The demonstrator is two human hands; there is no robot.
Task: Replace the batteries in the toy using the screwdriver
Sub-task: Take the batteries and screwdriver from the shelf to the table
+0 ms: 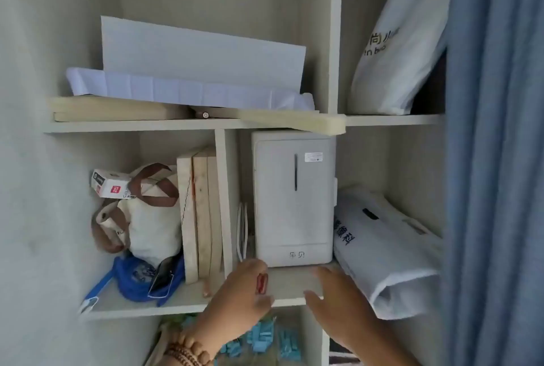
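Observation:
I face an open white shelf unit. My left hand (235, 295), with a beaded bracelet on the wrist, rests at the front of the middle shelf board (291, 280). Its fingers are closed around a small red object (261, 282); the image is too blurred to tell whether this is the screwdriver's handle. My right hand (338, 301) hovers just right of it over the shelf's front edge, fingers spread and holding nothing. No toy or batteries can be made out.
A white box-shaped appliance (294, 198) stands behind my hands. Wooden boards (200, 215), a canvas bag (147, 218) and blue cord (132, 277) fill the left compartment. White plastic bags (382, 251) lie right, blue clips (265, 339) below, a blue curtain (500, 159) far right.

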